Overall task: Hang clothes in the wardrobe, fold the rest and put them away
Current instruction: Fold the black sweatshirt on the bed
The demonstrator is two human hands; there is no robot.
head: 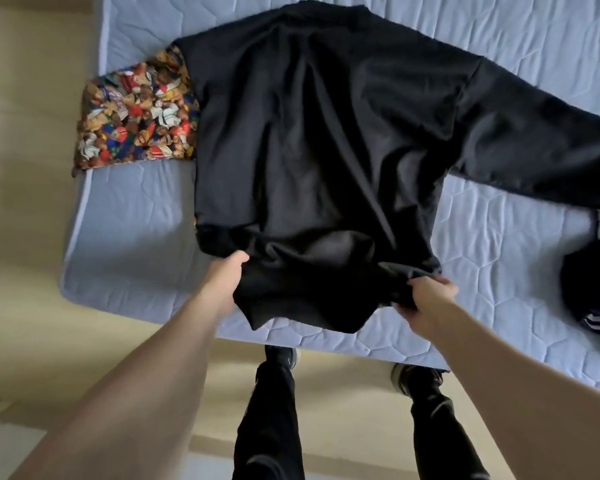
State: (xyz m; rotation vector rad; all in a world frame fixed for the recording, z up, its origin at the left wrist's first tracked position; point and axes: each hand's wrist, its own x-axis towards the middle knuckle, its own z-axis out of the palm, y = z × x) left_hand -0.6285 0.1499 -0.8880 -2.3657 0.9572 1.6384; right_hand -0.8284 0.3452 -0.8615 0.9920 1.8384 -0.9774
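On the blue mattress (136, 216) I see the black sweatshirt (309, 140) spread flat and not yet folded, my left hand (227, 275) and right hand (426, 296) gripping its hem, while a dark pile (593, 292), probably clothes, waits.

Bare mattress (136, 216) left of black sweater (309, 140); patterned cloth (136, 116) (far left), dark pile (593, 289) block sides.

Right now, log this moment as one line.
stage: folding | item: black sweatshirt flat on mattress | left hand: holds hem | right hand: holds hem | beside: patterned garment
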